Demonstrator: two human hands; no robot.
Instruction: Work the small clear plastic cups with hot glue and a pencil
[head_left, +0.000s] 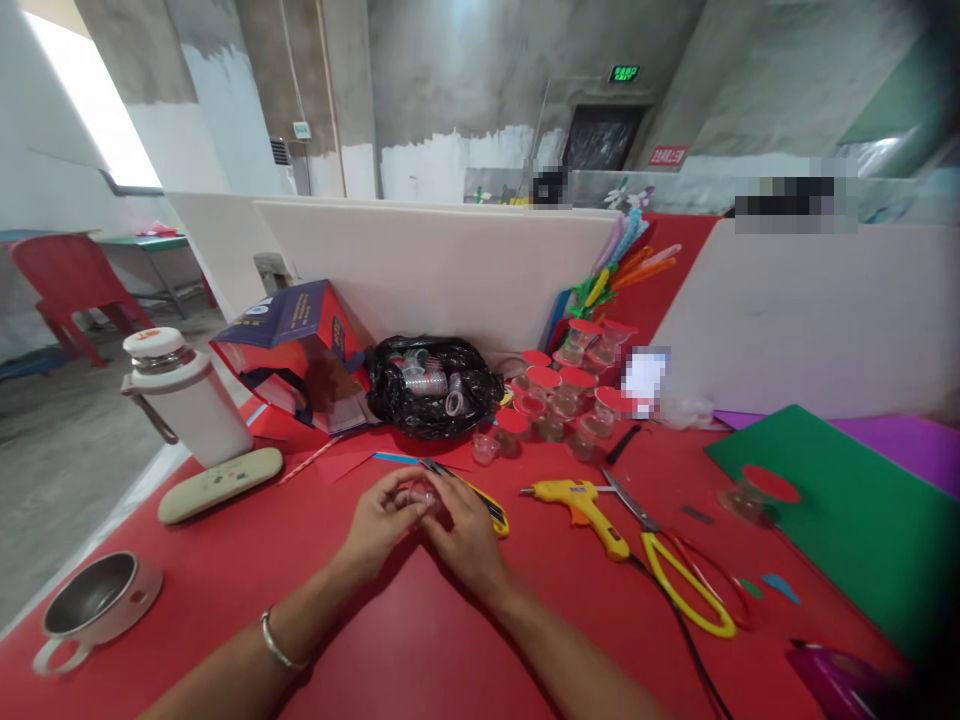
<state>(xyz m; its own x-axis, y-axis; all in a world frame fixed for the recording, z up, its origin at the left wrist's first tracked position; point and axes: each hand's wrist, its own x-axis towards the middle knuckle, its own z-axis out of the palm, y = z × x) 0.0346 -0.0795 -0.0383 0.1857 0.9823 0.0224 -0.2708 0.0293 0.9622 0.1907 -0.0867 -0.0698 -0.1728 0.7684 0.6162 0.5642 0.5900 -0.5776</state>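
Observation:
My left hand (381, 520) and my right hand (466, 530) meet over the red table (420, 640), fingers curled together around a small clear plastic cup (424, 493) held between them. A bracelet sits on my left wrist. A yellow-handled utility knife (480, 500) lies just behind my right hand. Right of it lie a yellow glue gun (585, 503) and yellow-handled scissors (675, 560).
A black bag (431, 385) of small cups sits behind my hands, with red-lidded cups (570, 395) stacked to its right. White thermos (184, 395), pale case (221, 483) and steel cup (94, 605) stand at left. Green sheet (847, 510) lies at right. White partitions back the table.

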